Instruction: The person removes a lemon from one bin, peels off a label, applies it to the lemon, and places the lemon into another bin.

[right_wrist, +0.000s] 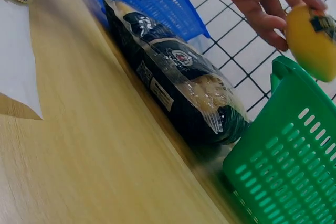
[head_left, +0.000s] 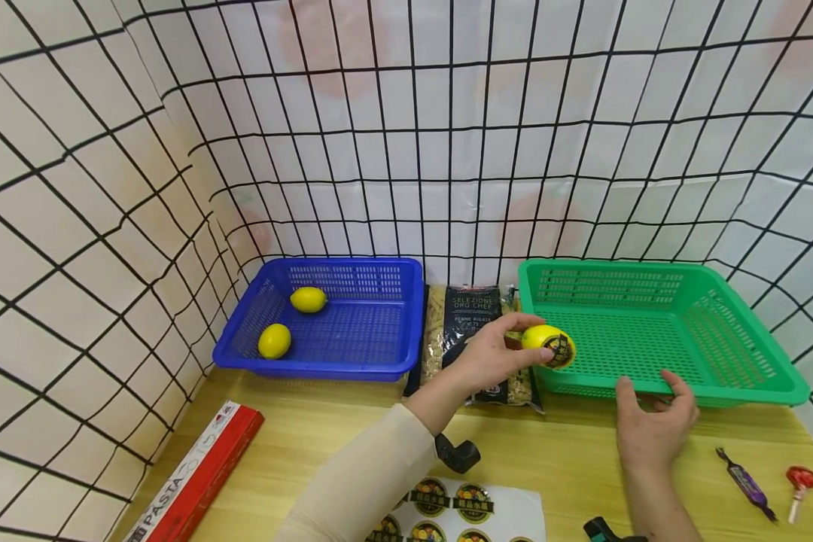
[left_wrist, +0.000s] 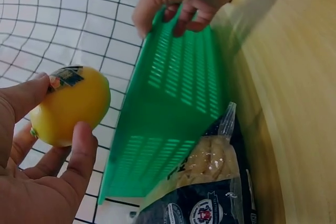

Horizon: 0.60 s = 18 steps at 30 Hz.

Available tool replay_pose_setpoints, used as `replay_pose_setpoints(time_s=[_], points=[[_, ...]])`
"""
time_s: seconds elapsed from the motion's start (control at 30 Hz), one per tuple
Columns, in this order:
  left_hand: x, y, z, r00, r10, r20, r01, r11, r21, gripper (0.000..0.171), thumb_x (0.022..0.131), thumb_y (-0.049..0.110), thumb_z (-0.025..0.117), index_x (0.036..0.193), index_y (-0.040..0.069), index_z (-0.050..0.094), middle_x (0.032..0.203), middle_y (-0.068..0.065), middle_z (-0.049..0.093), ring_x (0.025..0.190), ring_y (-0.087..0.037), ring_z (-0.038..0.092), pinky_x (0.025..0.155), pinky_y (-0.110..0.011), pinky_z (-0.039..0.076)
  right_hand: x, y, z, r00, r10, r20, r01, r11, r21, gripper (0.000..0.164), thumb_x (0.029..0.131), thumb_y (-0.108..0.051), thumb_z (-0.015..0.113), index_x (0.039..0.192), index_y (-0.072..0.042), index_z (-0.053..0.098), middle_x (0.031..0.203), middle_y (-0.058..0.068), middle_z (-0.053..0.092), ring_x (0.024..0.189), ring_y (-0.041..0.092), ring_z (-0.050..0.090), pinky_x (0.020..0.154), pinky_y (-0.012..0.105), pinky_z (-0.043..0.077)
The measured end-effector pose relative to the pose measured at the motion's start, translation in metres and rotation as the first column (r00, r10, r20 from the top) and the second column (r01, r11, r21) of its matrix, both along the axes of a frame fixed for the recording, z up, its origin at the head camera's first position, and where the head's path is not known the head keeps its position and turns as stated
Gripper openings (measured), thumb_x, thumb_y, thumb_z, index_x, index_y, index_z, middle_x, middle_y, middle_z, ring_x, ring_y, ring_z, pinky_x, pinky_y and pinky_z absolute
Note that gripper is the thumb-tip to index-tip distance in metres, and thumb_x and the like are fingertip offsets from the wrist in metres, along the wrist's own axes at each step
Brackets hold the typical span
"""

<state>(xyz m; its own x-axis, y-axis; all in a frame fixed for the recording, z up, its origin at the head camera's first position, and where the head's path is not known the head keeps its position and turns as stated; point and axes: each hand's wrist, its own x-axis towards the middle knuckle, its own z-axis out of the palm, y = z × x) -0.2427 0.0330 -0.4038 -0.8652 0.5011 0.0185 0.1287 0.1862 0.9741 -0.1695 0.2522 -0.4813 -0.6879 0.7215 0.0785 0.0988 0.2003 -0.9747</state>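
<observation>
In my left hand a yellow lemon is pinched between thumb and fingertips, over the near left corner of the green basket. A round dark label sits on the lemon's side; the left wrist view shows this label near the thumb. My right hand holds the front rim of the green basket, its fingers bent against the outer wall. To the left, a blue basket contains two lemons, one at the back and one nearer.
Between the baskets lies a bag of penne pasta. A sheet of round stickers is at the front, with a black curved object behind it. A red pasta box lies left; a wrapped candy and lollipop lie right. Black wire grid surrounds the table.
</observation>
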Motion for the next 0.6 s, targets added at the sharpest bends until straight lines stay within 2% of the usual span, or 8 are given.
replay_pose_setpoints(time_s=[0.13, 0.3, 0.47, 0.6], points=[[-0.005, 0.010, -0.001, 1.000, 0.019, -0.019, -0.020, 0.999, -0.034, 0.047, 0.092, 0.032, 0.077, 0.137, 0.029, 0.061, 0.128, 0.006, 0.061, 0.100, -0.006, 0.061, 0.075, -0.023, 0.056, -0.001, -0.003, 0.001, 0.998, -0.032, -0.050, 0.033, 0.999, 0.010, 0.059, 0.093, -0.029, 0.068, 0.147, -0.018, 0.046, 0.108, -0.020, 0.030, 0.091, 0.000, 0.039, 0.072, 0.020, 0.034], [-0.011, 0.022, 0.000, 0.994, 0.034, -0.106, -0.048, 0.990, -0.134, 0.049, 0.090, 0.035, 0.079, 0.136, 0.027, 0.063, 0.128, 0.007, 0.063, 0.099, -0.004, 0.060, 0.073, -0.022, 0.056, -0.002, -0.003, 0.000, 0.998, -0.043, -0.052, 0.043, 0.999, 0.006, 0.060, 0.093, -0.028, 0.069, 0.148, -0.020, 0.046, 0.108, -0.021, 0.031, 0.092, -0.002, 0.039, 0.073, 0.018, 0.035], [-0.014, 0.030, -0.002, 0.976, 0.036, -0.214, -0.093, 0.960, -0.263, 0.048, 0.090, 0.036, 0.079, 0.134, 0.027, 0.063, 0.128, 0.009, 0.065, 0.100, -0.005, 0.061, 0.070, -0.019, 0.053, -0.003, -0.005, -0.004, 0.998, -0.044, -0.050, 0.045, 0.999, 0.008, 0.062, 0.093, -0.029, 0.069, 0.149, -0.017, 0.045, 0.108, -0.021, 0.031, 0.090, -0.002, 0.040, 0.071, 0.017, 0.036], [-0.017, 0.034, -0.005, 0.957, -0.009, -0.291, -0.092, 0.938, -0.334, 0.048, 0.091, 0.036, 0.079, 0.135, 0.024, 0.063, 0.127, 0.007, 0.066, 0.101, -0.005, 0.060, 0.072, -0.015, 0.052, -0.003, -0.006, -0.007, 0.996, -0.057, -0.066, 0.059, 0.998, 0.023, 0.062, 0.093, -0.030, 0.069, 0.148, -0.015, 0.045, 0.106, -0.021, 0.031, 0.089, -0.002, 0.040, 0.072, 0.019, 0.035]])
